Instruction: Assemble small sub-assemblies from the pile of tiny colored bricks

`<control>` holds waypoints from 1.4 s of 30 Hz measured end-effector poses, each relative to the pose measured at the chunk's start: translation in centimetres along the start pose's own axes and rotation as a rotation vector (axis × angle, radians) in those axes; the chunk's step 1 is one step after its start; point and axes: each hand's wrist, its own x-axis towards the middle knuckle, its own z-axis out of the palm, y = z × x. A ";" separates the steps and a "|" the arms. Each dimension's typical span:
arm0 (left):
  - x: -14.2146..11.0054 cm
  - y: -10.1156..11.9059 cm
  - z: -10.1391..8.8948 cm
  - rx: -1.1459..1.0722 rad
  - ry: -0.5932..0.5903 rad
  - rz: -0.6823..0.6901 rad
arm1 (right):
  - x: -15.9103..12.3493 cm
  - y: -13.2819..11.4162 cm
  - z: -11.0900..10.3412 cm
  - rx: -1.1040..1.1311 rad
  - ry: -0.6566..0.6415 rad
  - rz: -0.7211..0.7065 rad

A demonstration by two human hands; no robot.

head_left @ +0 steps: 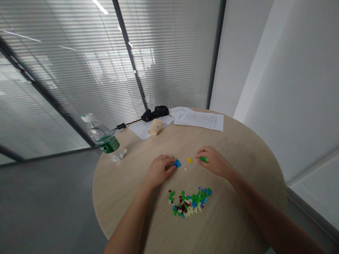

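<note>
My left hand [160, 171] rests on the round pale wood table [246, 197], its fingertips pinching a small blue plastic brick piece [177, 163]. My right hand [214, 161] is to the right, its fingers on a small green brick [203, 159]. Between the hands lies a yellow mini brick [190, 160], touched by neither, with a tiny cream piece [185, 169] just below it. Nearer me is a loose heap of several mini bricks [189, 201] in green, blue, brown, cream and red.
A green-labelled plastic water bottle [103, 138] lies on its side at the table's left edge. Farther back are a tipped paper cup [155, 127], a black cloth bundle [155, 113] with a cable, and printed papers [200, 120]. Glass walls with blinds stand behind.
</note>
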 end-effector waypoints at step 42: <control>0.0 0.3 -0.7 -0.008 0.035 -0.044 | 0.5 0.9 -0.1 -0.060 -0.025 0.203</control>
